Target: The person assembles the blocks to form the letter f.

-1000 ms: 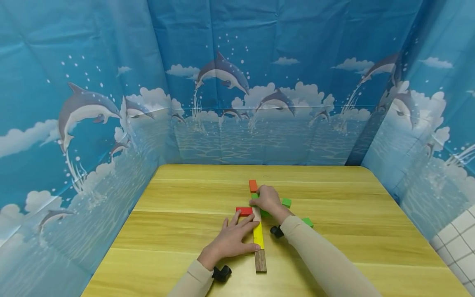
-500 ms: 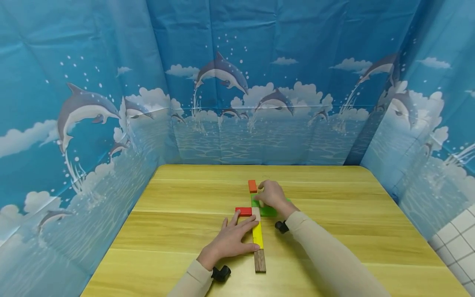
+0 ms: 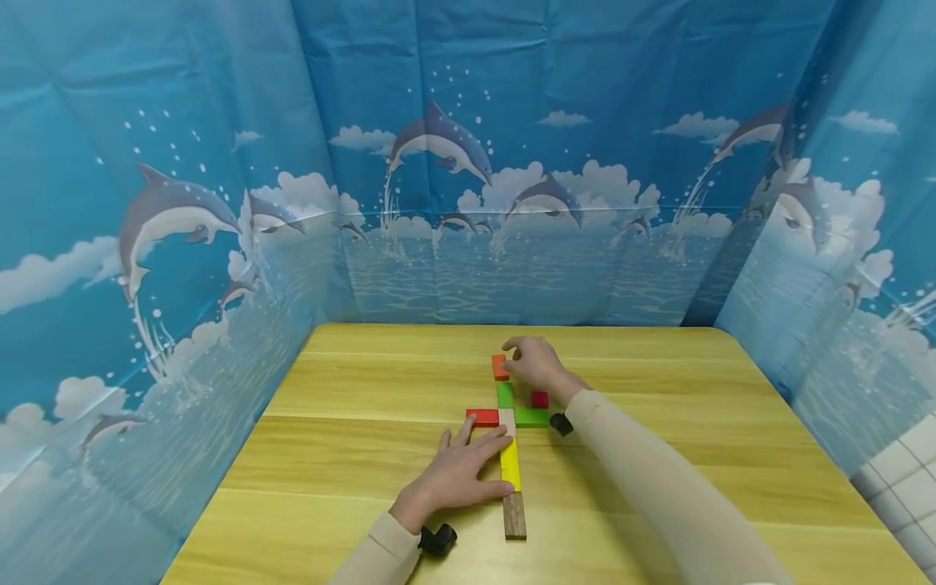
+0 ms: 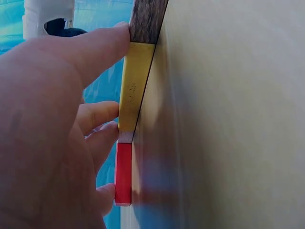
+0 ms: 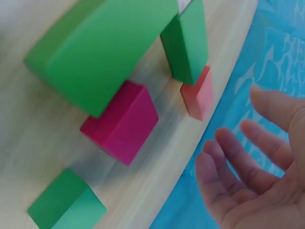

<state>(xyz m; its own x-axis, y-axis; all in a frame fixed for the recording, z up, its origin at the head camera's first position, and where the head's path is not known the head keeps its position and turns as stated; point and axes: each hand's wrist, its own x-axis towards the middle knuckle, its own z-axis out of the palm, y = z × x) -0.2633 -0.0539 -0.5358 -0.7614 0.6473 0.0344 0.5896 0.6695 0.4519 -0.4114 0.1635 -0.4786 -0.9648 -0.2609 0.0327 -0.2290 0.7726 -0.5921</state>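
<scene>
Hovering near the orange block (image 3: 500, 366), right grip (image 3: 538, 362) gapes; left grip (image 3: 455, 478) splays along yellow block (image 3: 510, 468).

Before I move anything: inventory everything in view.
Orange block: 1, orange, row's far end.
Short green block: 1, green, next nearer.
Pale block: 1, off-white, row's middle.
Yellow block: 1, yellow, next nearer.
Brown block: 1, brown, near end.
Red block: 1, red, left of pale.
Long green block: 1, green, right of pale.
Crimson block: 1, crimson, beyond long green.
Small green block: 1, green, apart, near crimson.
Table: 1, yellow, underneath.
Curtain: count unclear, blue, back and sides.
Tiles: several, white, right edge.
Wrist cameras: 2, black, at wrists.
Sleeves: 2, beige, both arms.
Left hand: 1, fingers on yellow block.
Right hand: 1, near orange block.
</scene>
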